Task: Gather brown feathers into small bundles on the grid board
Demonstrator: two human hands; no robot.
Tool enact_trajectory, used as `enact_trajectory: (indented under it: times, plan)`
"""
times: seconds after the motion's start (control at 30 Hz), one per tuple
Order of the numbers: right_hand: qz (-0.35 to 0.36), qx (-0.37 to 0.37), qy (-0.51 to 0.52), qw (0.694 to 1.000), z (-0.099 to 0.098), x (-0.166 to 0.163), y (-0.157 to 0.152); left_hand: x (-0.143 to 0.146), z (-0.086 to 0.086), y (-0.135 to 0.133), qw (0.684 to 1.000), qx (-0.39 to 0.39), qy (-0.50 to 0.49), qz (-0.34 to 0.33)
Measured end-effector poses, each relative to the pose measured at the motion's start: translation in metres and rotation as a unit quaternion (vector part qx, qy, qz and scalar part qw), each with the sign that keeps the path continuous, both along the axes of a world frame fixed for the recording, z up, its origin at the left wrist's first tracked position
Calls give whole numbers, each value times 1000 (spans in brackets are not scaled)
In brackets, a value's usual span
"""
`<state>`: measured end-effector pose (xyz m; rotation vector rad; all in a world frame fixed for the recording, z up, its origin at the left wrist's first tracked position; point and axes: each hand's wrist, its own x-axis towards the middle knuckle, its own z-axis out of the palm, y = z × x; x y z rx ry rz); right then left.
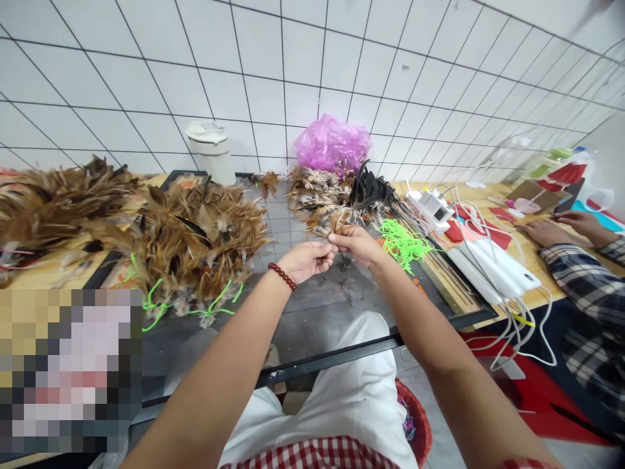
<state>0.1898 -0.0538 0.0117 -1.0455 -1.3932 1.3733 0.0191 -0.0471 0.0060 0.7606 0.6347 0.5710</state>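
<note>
My left hand, with a dark red bead bracelet at the wrist, is closed in a pinch. My right hand pinches too, and the fingertips of both hands meet above a dark glassy tabletop. Whatever lies between the fingers is too small to make out. Just behind the hands is a pile of pale and brown feathers, with black feathers on its right. Bright green strings lie beside my right wrist. Left of my hands spreads a heap of brown feathers, some tied with green string.
A lidded white cup and a pink plastic bag stand by the tiled wall. To the right lie a white power strip, cables and chargers. A co-worker's hands rest at the far right. A red basket sits below the table.
</note>
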Motion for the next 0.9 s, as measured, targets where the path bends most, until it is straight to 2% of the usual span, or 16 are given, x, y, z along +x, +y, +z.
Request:
enact_trajectory:
  times: [0.1, 0.2, 0.27, 0.33, 0.4, 0.47, 0.57, 0.7, 0.77, 0.8, 0.83, 0.9]
  plan:
    - [-33, 3, -9, 999, -3, -2, 2, 1, -2, -1, 1000, 11, 2, 4]
    - [-33, 17, -35, 999, -5, -4, 4, 6, -1, -4, 999, 25, 24, 19]
    - [-51, 44, -49, 997, -5, 0, 7, 9, 0, -6, 997, 36, 39, 56]
    - [-117, 91, -96, 984, -5, 9, 11, 11, 2, -7, 993, 34, 34, 105]
    - [-205, 150, -214, 943, -5, 22, 15, 11, 4, -6, 988, 21, 10, 150]
    - [-242, 193, -366, 878, -6, 33, 16, 9, 5, -3, 982, 8, -23, 189]
    - [-193, 221, -519, 803, -7, 41, 14, 6, 3, 3, 969, -8, -61, 239]
    - [-125, 228, -607, 751, -9, 38, 9, 4, 2, 6, 961, -31, -73, 264]
    - [-122, 223, -613, 748, -10, 37, 9, 3, 2, 5, 962, -32, -70, 261]
    - [-134, 220, -599, 759, -10, 36, 10, 4, 3, 5, 963, -27, -66, 259]
    - [-155, 216, -568, 779, -10, 35, 11, 4, 3, 4, 964, -20, -65, 257]
    - [-206, 189, -445, 851, -8, 32, 14, 6, 3, 2, 965, -1, -63, 253]
